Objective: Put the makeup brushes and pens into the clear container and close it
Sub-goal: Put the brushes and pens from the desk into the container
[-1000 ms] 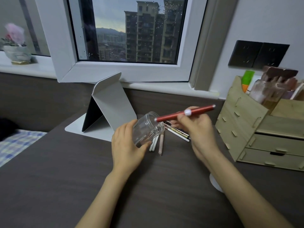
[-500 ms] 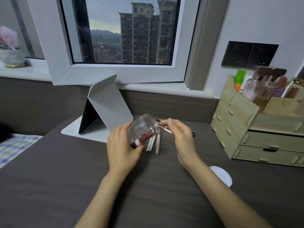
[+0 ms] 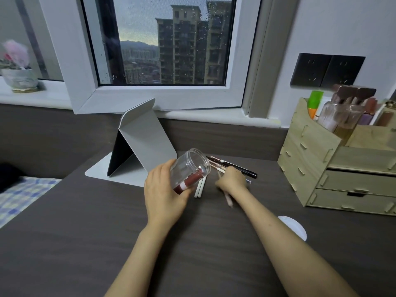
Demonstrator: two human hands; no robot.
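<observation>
My left hand grips the clear container, tilted with its open mouth to the upper right. A dark red pen lies inside it. My right hand is down on the pile of pens and brushes just right of the jar, fingers closed around a pale pink pen whose blurred end sticks out toward me. Two white pens lie under the jar. A black pen and thin brushes lie behind my right hand. The container's white lid rests on the desk at the right.
A wooden drawer organizer with bottles stands at the right. A folded grey stand sits behind the jar, under the open window sash. The dark desk drops off at the left above a checked cloth.
The red pen went from my right hand into the jar. My right hand then dropped to the pile and closed on the pink pen, which has shifted right.
</observation>
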